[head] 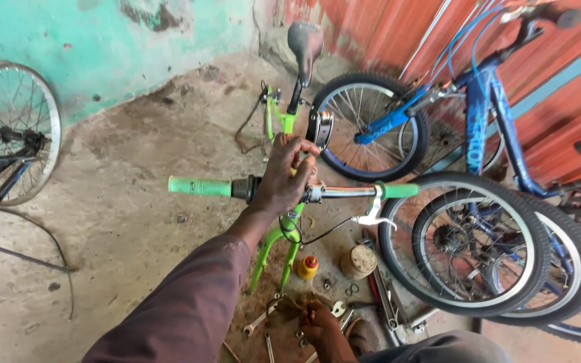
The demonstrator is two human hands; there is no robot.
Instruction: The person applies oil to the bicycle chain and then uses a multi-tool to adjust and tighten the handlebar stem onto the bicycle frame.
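Item: green bicycle frame (284, 121), wheels off, upright on the concrete floor (136, 202). My left hand (284, 178) is wrapped tight around the middle of its handlebar (344, 193), between the green grips. My right hand (317, 326) is low among the spanners (258, 323) on the floor; whether its fingers grip anything, I cannot tell.

Against the red corrugated wall (398, 27), a blue bicycle (482, 121), with two loose black-tyred wheels (465, 242) leaning in front of it. At far left, a bare spoked rim (15, 128) before the peeling green wall (102, 40). On the stained concrete floor (136, 202), a small yellow bottle (307, 267) beside a round tin (358, 261).
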